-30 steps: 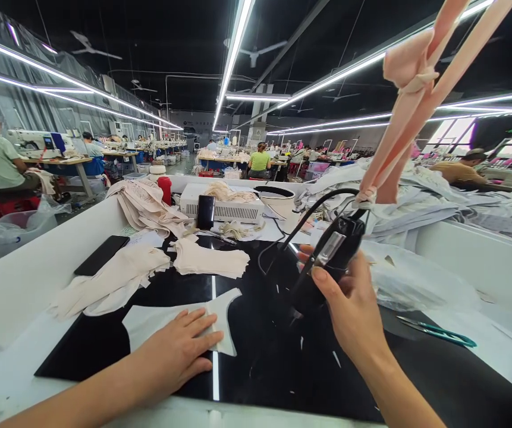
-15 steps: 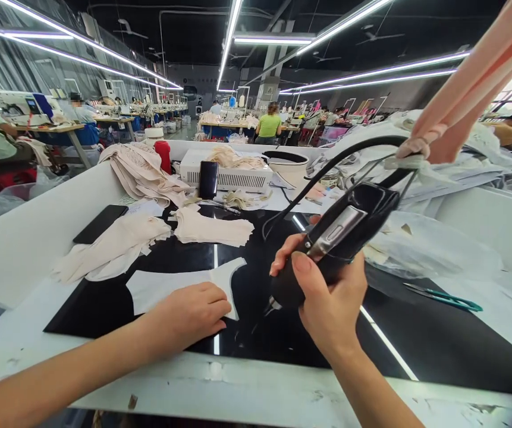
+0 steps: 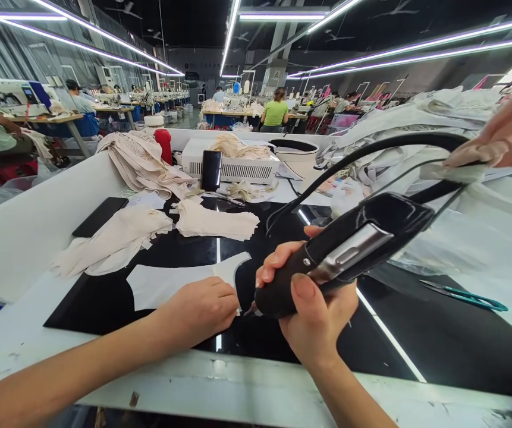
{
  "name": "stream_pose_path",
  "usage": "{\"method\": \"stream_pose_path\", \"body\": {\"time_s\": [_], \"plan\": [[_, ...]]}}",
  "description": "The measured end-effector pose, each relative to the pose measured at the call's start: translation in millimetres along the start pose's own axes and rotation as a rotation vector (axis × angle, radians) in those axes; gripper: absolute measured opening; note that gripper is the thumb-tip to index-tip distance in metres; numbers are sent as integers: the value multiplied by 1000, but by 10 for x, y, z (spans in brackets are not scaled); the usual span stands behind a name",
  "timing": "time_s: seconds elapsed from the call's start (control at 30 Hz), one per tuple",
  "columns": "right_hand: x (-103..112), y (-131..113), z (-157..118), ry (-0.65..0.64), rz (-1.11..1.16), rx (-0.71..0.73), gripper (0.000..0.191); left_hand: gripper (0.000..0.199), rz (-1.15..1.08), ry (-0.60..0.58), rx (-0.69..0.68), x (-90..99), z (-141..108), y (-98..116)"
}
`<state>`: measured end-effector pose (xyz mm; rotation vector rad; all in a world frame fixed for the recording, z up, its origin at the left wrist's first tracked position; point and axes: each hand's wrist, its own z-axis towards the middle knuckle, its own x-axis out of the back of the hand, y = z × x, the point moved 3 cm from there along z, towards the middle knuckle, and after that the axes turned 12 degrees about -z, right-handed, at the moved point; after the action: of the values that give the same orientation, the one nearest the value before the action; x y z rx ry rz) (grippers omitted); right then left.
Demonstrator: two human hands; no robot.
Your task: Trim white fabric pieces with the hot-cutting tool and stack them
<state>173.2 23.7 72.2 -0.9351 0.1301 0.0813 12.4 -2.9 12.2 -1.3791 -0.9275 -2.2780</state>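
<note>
Fingers bent and together, my left hand (image 3: 204,309) presses on the right end of a white fabric piece (image 3: 162,285), which lies flat on the glossy black board (image 3: 416,333). My right hand (image 3: 313,309) is wrapped round a black handheld tool (image 3: 354,244) with a metal plate on its side. The tool's tip is close beside my left fingertips, at the fabric's right edge. A black cable and a pink cloth strip (image 3: 509,131) run from the tool's upper end.
Cream fabric stacks (image 3: 217,221) lie behind the white piece. A dark flat object (image 3: 100,216) is at the left, teal-handled scissors (image 3: 465,295) at the right. A white vented box (image 3: 249,169) and an upright phone (image 3: 211,170) stand at the back. People sit farther off.
My right hand has brought the tool left, its tip now closer to my left hand, and the tool leans more to the right. My left hand has shifted slightly right.
</note>
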Motion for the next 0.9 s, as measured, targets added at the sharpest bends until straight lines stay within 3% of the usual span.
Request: {"method": "stream_pose_path", "body": {"time_s": [0.4,0.53,0.7,0.9], "plan": [[-47,91,24,23,54,52,48,21,-59,20,-3,19,1,-3],[-53,78,25,5,64,66,46,23,-63,3,61,34,17,-30],[-52,65,22,12,68,78,45,10,-82,-24,116,37,58,-52],[-50,61,18,18,45,75,47,16,-84,43,58,72,63,-42]]}}
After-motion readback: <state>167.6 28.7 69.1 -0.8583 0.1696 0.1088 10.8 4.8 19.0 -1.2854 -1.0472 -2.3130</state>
